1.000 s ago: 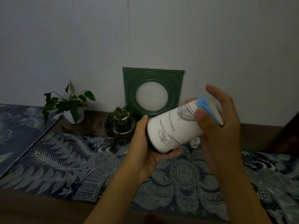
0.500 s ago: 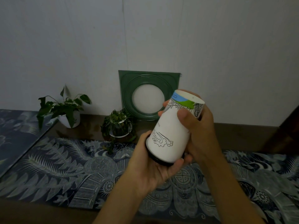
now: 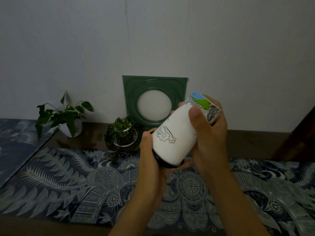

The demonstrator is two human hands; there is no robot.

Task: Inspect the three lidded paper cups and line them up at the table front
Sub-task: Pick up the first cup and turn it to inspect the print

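A white paper cup (image 3: 175, 133) with a black line drawing of clouds and a blue-green picture near its base is held in the air over the table, upside down and tilted, its black lid (image 3: 163, 163) pointing down at me. My left hand (image 3: 153, 164) cups the lid end from below, fingers curled under it. My right hand (image 3: 209, 133) grips the cup's upper side, thumb across the white wall. No other lidded cup shows in the head view.
A blue patterned cloth (image 3: 68, 184) covers the table. At the back stand a leafy plant in a white pot (image 3: 68, 123), a small plant in a glass bowl (image 3: 124, 137) and a green square frame with a round white centre (image 3: 153, 103) against the wall.
The cup has swung from lying almost sideways to standing steeper with its lid end down. My right hand has closed round the cup's wall, and both hands have drifted slightly right.
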